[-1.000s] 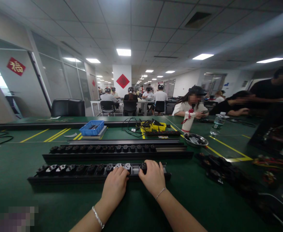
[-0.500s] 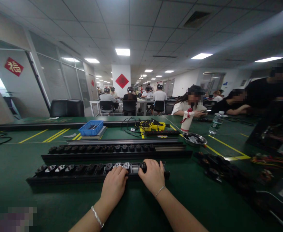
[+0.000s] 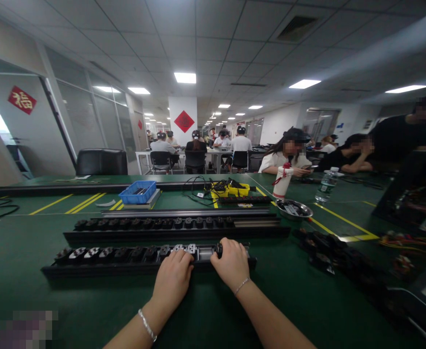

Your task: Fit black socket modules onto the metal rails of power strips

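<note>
On the green table a long black rail (image 3: 125, 269) lies crosswise, holding a row of black and white socket modules (image 3: 107, 253). My left hand (image 3: 174, 272) is closed over the rail, fingers curled on a white module (image 3: 192, 250) at the row's right end. Near the rail's right end, my right hand (image 3: 230, 261) grips a black module (image 3: 219, 249). Between my hands shows a bare stretch of the rail's channel. Farther back lies a second rail (image 3: 176, 235) filled mostly with black modules.
Behind the rails are a blue bin (image 3: 137, 192), a yellow tray (image 3: 239, 189) with cables, a metal bowl (image 3: 294, 209), a white cup (image 3: 282, 182) and a water bottle (image 3: 326, 185). Black parts (image 3: 320, 247) lie right. People sit across the table.
My right hand has shifted very slightly right along the rail with the black module. A person at the right has raised a hand toward the head.
</note>
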`<state>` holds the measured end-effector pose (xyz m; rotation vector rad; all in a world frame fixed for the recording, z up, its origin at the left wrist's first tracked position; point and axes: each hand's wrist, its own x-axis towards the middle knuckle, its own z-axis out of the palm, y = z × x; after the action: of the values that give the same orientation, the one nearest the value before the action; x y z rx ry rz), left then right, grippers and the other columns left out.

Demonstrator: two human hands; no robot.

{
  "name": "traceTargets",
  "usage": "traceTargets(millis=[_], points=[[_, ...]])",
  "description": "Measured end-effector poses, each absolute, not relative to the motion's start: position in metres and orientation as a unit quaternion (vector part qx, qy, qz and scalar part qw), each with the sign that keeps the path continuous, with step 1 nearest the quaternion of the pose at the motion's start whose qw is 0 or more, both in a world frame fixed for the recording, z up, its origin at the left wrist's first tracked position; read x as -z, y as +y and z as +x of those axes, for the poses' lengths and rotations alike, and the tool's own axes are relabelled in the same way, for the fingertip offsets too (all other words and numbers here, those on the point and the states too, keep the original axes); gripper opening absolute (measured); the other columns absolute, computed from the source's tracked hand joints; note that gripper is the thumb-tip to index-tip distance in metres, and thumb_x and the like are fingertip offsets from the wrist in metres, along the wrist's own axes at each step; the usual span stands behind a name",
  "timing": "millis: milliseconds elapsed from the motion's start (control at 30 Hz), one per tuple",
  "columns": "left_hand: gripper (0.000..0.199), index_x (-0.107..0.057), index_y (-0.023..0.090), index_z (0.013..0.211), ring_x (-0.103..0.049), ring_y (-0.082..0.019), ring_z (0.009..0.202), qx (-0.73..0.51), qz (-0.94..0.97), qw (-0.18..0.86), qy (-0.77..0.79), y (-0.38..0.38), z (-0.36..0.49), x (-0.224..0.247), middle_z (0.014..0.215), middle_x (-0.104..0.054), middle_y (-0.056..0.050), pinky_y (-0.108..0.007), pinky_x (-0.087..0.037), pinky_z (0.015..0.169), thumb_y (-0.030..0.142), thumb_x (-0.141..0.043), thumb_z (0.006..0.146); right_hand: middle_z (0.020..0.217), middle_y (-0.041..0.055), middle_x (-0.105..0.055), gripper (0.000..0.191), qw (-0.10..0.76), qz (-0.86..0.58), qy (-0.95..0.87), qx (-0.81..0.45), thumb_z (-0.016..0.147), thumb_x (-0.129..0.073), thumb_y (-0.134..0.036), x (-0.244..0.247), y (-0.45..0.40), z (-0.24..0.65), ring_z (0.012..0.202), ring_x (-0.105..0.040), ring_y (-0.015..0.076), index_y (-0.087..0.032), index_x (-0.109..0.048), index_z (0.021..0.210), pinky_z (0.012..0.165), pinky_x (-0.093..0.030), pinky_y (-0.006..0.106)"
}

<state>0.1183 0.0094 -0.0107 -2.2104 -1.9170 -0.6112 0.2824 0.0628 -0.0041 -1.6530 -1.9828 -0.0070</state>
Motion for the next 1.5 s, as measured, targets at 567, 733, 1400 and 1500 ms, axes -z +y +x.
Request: traceTargets(millis=[567,733,1400,1500], points=[[0.015,-0.055,0.023,0.088,-0.048,-0.018,0.085,0.21,-0.742,0.095,-0.63,0.011,0.117,0.014,0.09,-0.056,-0.001,-0.03,-0.037,0.073,0.014,-0.047,0.079,0.106,0.0057,-0.062,0.033,0.286,-0.615,-0.733,-0.042,0.073,-0.049,-0.033,0.003,0.06,0.288,0.109,-0.046,0.0236,-0.024,-0.056,0.104,0.102,-0.011,0.049],[0.015,-0.055,0.022,0.088,-0.047,-0.018,0.085,0.215,-0.741,0.09,-0.63,0.011,0.117,0.014,0.09,-0.055,-0.002,-0.031,-0.037,0.073,0.014,-0.046,0.079,0.107,0.0061,-0.062,0.036,0.277,-0.626,-0.727,-0.057,0.072,-0.05,-0.032,0.0,0.061,0.287,0.108,-0.047,0.0233,-0.024,-0.056,0.106,0.102,-0.012,0.049],[0.016,-0.055,0.022,0.088,-0.048,-0.018,0.085,0.209,-0.742,0.076,-0.632,0.011,0.117,0.011,0.09,-0.056,-0.002,-0.031,-0.037,0.072,0.013,-0.045,0.08,0.126,0.0099,-0.05,0.051,0.234,-0.671,-0.703,-0.023,0.071,-0.049,-0.046,0.006,0.066,0.301,0.126,-0.028,0.0331,-0.022,-0.054,0.117,0.1,-0.015,0.053],[0.016,-0.056,0.023,0.089,-0.048,-0.018,0.086,0.201,-0.743,0.071,-0.635,0.011,0.117,0.011,0.091,-0.056,-0.002,-0.031,-0.037,0.073,0.014,-0.046,0.08,0.13,0.0111,-0.046,0.057,0.203,-0.689,-0.695,-0.034,0.072,-0.046,-0.053,0.005,0.067,0.304,0.127,-0.024,0.036,-0.023,-0.05,0.121,0.096,-0.013,0.061]])
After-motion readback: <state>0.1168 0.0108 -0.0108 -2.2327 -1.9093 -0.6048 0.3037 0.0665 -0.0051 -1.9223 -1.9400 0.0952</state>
